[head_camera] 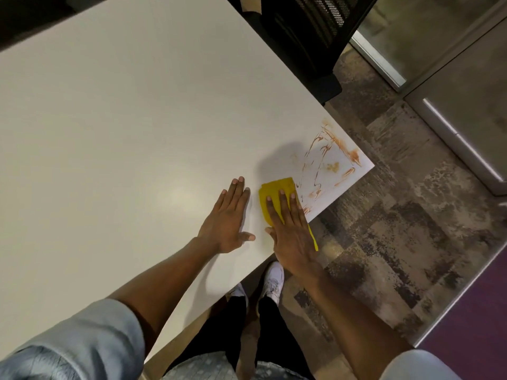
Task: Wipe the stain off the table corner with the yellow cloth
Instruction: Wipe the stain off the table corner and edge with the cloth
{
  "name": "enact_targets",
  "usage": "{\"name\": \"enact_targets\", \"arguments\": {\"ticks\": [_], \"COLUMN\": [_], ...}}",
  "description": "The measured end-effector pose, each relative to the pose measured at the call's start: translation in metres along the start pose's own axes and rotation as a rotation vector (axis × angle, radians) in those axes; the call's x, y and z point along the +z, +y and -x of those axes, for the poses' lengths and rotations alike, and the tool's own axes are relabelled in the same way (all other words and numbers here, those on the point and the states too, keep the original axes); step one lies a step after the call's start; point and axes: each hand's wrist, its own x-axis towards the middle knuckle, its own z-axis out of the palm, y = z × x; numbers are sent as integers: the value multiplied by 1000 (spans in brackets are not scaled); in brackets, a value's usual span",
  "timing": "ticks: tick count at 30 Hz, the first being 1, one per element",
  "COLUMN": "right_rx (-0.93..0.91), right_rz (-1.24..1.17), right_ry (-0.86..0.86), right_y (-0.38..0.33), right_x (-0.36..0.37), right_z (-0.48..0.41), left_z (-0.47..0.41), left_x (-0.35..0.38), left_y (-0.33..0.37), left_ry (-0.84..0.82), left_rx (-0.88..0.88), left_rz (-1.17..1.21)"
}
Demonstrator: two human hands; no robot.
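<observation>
Wide white table (123, 111), bare and matte, and the orange-brown stain (329, 157) streaks its near right corner. Right hand (290, 229) presses the yellow cloth (275, 192) flat, fingers straight and slightly spread, just left of the smears. Left hand (229, 220) rests palm-down beside it, fingers extended. Mottled grey-brown carpet (389, 215) below, black mesh chair (310, 31) beyond, white shoes (274, 281) under the edge.

table (123, 119): smooth, faint sheen | yellow cloth (275, 189): soft fabric | floor (397, 215): mottled carpet
</observation>
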Motion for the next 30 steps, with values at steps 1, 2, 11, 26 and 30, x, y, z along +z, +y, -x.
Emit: {"name": "enact_targets", "arguments": {"ticks": [1,2,11,26,30], "right_rx": [7,12,27,-49,-84], "right_rz": [7,2,-35,-78,-65], "right_ry": [1,5,42,62,59], "right_y": [-1,-3,-18,-21,-4], "right_x": [0,1,15,18,7], "right_z": [-2,-1,37,12,-11], "left_z": [0,-1,-1,-2,0], "left_x": [1,1,6,12,7], "left_y": [0,0,-5,-6,-2], "left_ry": [8,11,78,130,146], "left_rx": [-5,-12,-31,-45,-40], "left_rz": [13,22,114,193,217]}}
